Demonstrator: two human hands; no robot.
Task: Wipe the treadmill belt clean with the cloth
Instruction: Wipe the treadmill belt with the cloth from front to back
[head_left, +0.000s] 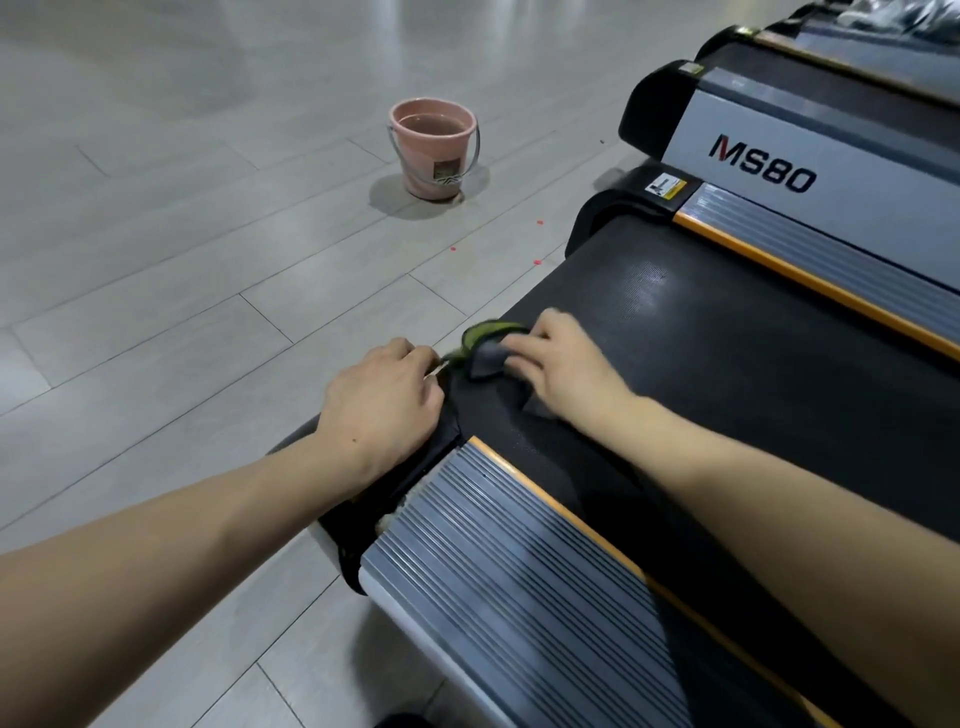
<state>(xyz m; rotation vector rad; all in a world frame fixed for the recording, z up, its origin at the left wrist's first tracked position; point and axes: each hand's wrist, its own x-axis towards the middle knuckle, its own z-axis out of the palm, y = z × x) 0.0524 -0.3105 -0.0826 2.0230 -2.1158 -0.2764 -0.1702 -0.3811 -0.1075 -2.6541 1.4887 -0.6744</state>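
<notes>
Two bare hands were at the rear end of the black textured treadmill belt (727, 353). The right hand (563, 364) lay on the belt near its left rear corner, fingers curled over and pinching a small grey cloth with green edging (485, 348); cloth was bunched, lying on the belt surface, part of it hidden under the fingers. The left hand (382, 400) rested just beside it on the black plastic rear end cap (415, 467) of the left rail, fingers curled down over the edge; a thin green strip of the cloth ran toward the fingertips, but whether they actually pinched it was too blurred to tell. The grey ribbed side rail with orange trim (509, 571) ran from the end cap toward the camera; a matching rail (831, 260) sat on the far side of the belt. A pale sheen showed on the belt past the right hand. A pink plastic bucket with a metal handle (434, 148) stood upright on the grey plank floor (156, 260), well apart from the treadmill, liquid visible inside. A second treadmill marked MS80 (779, 156) stood just beside the first, on its far side.
</notes>
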